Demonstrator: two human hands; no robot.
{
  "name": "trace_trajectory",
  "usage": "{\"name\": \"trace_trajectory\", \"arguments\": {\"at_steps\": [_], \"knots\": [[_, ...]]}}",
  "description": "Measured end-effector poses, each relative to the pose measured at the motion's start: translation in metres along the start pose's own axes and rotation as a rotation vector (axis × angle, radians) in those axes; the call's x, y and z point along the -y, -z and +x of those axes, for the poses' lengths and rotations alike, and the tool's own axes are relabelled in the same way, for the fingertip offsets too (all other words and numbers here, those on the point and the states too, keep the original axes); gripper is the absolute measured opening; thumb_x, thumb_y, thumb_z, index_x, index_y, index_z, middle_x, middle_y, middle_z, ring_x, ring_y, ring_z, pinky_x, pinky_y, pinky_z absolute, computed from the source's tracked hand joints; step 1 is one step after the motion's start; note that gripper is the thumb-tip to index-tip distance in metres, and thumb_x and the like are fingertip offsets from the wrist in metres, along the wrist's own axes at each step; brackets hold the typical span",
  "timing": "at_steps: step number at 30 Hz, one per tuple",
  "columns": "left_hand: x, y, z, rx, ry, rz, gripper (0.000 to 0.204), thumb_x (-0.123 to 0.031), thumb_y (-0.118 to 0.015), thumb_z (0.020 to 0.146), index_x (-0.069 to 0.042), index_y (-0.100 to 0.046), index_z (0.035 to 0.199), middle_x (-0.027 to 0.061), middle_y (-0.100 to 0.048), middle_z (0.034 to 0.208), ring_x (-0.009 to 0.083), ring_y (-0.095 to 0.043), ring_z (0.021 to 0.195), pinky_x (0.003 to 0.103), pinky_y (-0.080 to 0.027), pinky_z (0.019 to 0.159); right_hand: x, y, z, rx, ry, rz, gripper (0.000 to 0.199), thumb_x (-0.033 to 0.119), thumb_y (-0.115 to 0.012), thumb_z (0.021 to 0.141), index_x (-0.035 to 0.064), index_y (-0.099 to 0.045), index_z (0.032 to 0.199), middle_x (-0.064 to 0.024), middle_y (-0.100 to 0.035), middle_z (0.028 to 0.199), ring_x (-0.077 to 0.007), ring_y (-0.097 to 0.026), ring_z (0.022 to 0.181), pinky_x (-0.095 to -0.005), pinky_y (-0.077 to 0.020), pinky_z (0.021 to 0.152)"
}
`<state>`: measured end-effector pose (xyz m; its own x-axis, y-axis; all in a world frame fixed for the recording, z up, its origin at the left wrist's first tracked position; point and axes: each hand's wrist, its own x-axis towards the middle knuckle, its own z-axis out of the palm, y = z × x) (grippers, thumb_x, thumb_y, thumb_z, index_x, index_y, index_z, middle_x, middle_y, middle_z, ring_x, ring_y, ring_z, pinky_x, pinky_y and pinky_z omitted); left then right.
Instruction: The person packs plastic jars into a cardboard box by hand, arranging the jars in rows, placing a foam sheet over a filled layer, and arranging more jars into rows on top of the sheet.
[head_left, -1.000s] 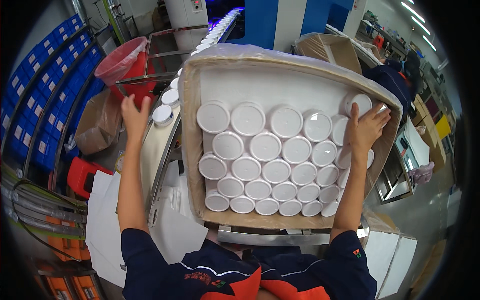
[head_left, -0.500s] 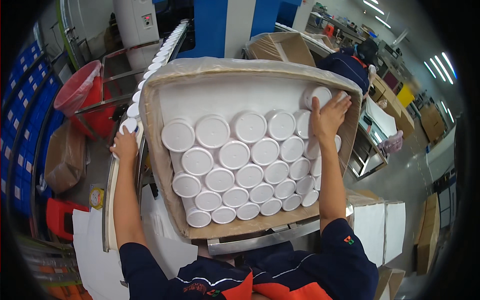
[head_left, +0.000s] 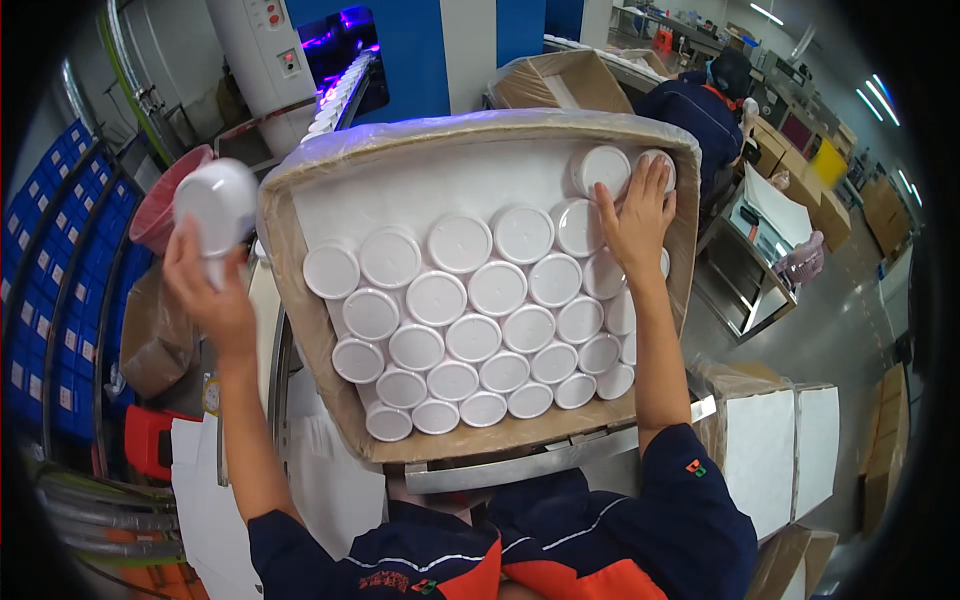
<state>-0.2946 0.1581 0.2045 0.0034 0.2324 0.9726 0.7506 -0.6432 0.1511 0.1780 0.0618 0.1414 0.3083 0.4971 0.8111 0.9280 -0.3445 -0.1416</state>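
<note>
My left hand (head_left: 212,290) is raised left of the carton, its fingers around a white round jar (head_left: 218,203) blurred by motion. Below that jar, between thumb and fingers, shows more white; I cannot tell whether it is a second jar. Inside the plastic-lined carton (head_left: 340,425), rows of white jars (head_left: 462,243) stand packed, round tops up. My right hand (head_left: 638,215) lies with outstretched fingers at the far right corner. Its fingertips rest against a corner jar (head_left: 655,165), while its thumb side touches another jar (head_left: 602,172). The hand hides part of the jars under it.
A conveyor (head_left: 345,95) carrying white jars runs behind the carton's left side. Blue bins (head_left: 60,260) and a pink-lined bucket (head_left: 165,205) stand left. A co-worker (head_left: 690,110) is beyond the far right corner. A metal bar (head_left: 520,468) crosses in front of the carton.
My left hand has lifted a jar off the conveyor at left, up and toward the camera. My right hand stays at the carton's far right corner. Purple light now shows at the conveyor's far end.
</note>
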Motion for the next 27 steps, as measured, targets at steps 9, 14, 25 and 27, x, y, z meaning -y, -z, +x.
{"name": "trace_trajectory", "arguments": {"at_steps": [9,14,25,27], "knots": [[-0.158,-0.110,-0.003,0.222,-0.705,-0.013,0.052,-0.026,-0.067,0.081,-0.023,-0.059,0.132,0.0053,-0.054,0.135,0.0173,-0.051,0.114,0.047,-0.029,0.105,-0.010,0.022,-0.016,-0.123,-0.094,0.279,0.071,0.034,-0.054,0.096,-0.0090,-0.028,0.146,-0.0307,-0.025,0.153,-0.0419,-0.024,0.143,-0.0501,-0.0179,0.115],[-0.169,-0.152,-0.013,0.269,-0.693,0.055,0.062,-0.030,-0.074,0.075,-0.023,-0.056,0.134,0.0040,-0.054,0.135,0.0181,-0.052,0.113,0.047,-0.029,0.104,-0.032,0.052,-0.025,-0.180,-0.142,0.407,0.064,0.026,-0.054,0.097,-0.0092,-0.031,0.145,-0.0297,-0.030,0.151,-0.0410,-0.030,0.141,-0.0463,-0.0230,0.114],[-0.179,-0.171,-0.017,0.583,-0.616,-0.168,0.069,-0.049,-0.065,0.082,-0.019,-0.048,0.142,0.0046,-0.038,0.153,0.0207,-0.036,0.139,0.046,-0.021,0.115,0.003,0.049,-0.038,-0.136,-0.004,0.462,0.059,0.019,-0.057,0.094,-0.0083,-0.036,0.143,-0.0271,-0.035,0.150,-0.0399,-0.035,0.139,-0.0453,-0.0259,0.113],[-0.175,-0.165,-0.019,0.589,-0.607,-0.239,0.069,-0.046,-0.065,0.084,-0.016,-0.047,0.143,0.0058,-0.038,0.153,0.0225,-0.033,0.142,0.046,-0.019,0.117,0.032,0.045,-0.040,-0.120,0.041,0.516,0.060,0.017,-0.060,0.092,-0.0066,-0.039,0.143,-0.0277,-0.034,0.150,-0.0396,-0.034,0.140,-0.0454,-0.0260,0.114]]}}
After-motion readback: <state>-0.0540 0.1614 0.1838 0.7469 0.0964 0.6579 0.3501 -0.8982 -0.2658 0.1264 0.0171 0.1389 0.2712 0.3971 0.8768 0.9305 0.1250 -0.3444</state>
